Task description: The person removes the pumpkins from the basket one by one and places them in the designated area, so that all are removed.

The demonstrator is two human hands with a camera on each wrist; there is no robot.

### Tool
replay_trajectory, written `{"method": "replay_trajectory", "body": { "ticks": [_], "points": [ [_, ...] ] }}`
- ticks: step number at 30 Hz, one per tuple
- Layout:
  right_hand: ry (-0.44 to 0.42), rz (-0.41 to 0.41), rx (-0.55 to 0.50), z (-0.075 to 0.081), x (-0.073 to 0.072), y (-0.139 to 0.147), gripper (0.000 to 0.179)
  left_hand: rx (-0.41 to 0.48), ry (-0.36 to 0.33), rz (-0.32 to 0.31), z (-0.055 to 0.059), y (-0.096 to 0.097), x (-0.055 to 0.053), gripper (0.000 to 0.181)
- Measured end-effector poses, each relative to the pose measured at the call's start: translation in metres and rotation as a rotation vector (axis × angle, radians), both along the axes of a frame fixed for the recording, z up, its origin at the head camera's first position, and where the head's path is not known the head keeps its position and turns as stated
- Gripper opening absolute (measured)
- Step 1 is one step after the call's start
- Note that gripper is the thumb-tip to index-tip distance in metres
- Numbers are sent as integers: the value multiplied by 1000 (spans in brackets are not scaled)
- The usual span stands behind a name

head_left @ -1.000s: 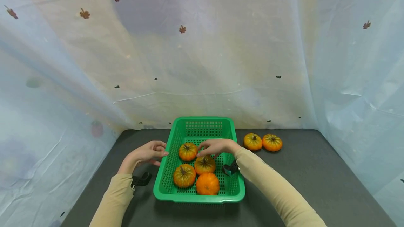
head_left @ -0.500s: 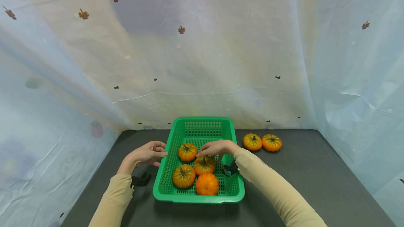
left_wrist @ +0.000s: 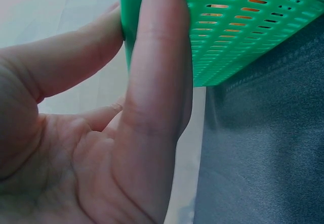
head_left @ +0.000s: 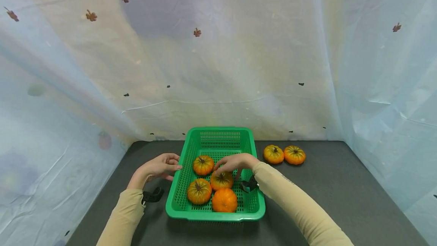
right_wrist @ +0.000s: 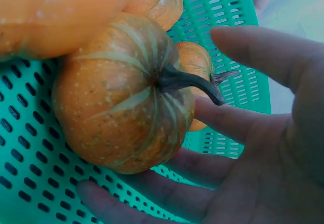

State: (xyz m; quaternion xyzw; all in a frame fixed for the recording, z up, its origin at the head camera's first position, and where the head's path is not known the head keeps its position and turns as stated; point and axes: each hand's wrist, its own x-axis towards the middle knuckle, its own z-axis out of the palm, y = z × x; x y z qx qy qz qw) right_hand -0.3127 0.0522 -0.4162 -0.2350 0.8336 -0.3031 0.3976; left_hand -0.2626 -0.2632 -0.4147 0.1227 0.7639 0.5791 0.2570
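A green perforated basket (head_left: 216,215) holds several small orange pumpkins. My left hand (head_left: 159,165) grips its left rim; in the left wrist view the thumb (left_wrist: 76,54) touches the green rim (left_wrist: 130,11) opposite the fingers. Over the basket, my right hand (head_left: 235,162) is at the streaked middle pumpkin (head_left: 222,181). In the right wrist view its fingers (right_wrist: 167,191) are spread along the near side of that stemmed pumpkin (right_wrist: 119,102), while the thumb (right_wrist: 258,47) stands apart from it. Whether every finger touches the pumpkin is hidden.
Beside that pumpkin in the basket lie a back pumpkin (head_left: 203,164), a front-left pumpkin (head_left: 199,191) and a plain orange one (head_left: 224,200). Two more pumpkins (head_left: 273,154) sit together on the dark table (head_left: 327,189), right of the basket. A pale printed curtain (head_left: 218,71) hangs behind.
My right hand has shifted slightly nearer me, its fingertips lower over the middle pumpkin. The left hand stays at the rim, and the basket and pumpkins look unmoved.
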Motion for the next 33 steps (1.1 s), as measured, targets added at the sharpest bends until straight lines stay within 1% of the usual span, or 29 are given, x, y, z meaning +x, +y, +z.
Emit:
{"method": "replay_trajectory", "body": {
  "ticks": [4, 9, 15, 17, 20, 24, 33],
  "points": [
    [2, 6, -2, 0, 1, 0, 48, -6, 0, 3, -1, 0, -1, 53],
    [-19, -12, -24, 0, 0, 1, 46, -13, 3, 6, -1, 0, -1, 54],
    [-34, -50, -48, 0, -1, 1, 57, -24, 0, 5, -1, 0, -1, 53],
    [-46, -51, -60, 1, -1, 2, 56, -28, 1, 4, -1, 0, -1, 53],
    [-64, -27, -75, 0, -3, 3, 45, -29, 2, 7, 0, 0, -1, 53],
    [-65, 16, -78, 0, -4, 5, 30, -29, 5, 8, 0, 0, -1, 53],
    [-69, 64, -95, 1, -4, 7, 29, -27, 4, 11, 0, 1, 0, 51]
  ]
}}
